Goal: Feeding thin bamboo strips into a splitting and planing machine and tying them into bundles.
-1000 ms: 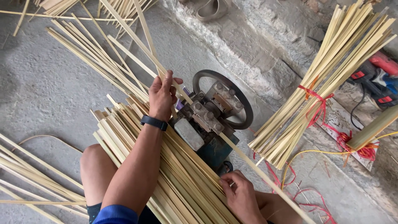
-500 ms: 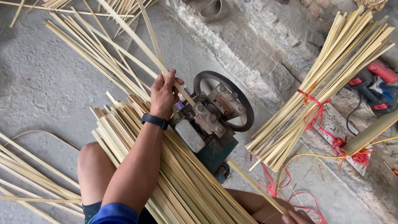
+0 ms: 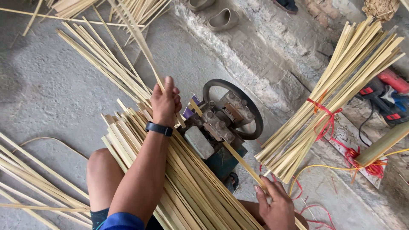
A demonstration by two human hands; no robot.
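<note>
No boxes, bags, signs or screens are showing here. The nearest thing to a label is a small red patch (image 3: 367, 91) sitting on the dark power tool (image 3: 385, 102) at the right edge, and a second red patch (image 3: 393, 116) is lying lower on the same tool. Both are tiny red rectangles. Their marks are looking too small to make out.

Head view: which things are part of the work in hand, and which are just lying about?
In use: left hand and right hand on one bamboo strip running through the small machine; strip pile on the lap.

Lying about: tied bundle, red power tool, shoes, loose floor strips.
</note>
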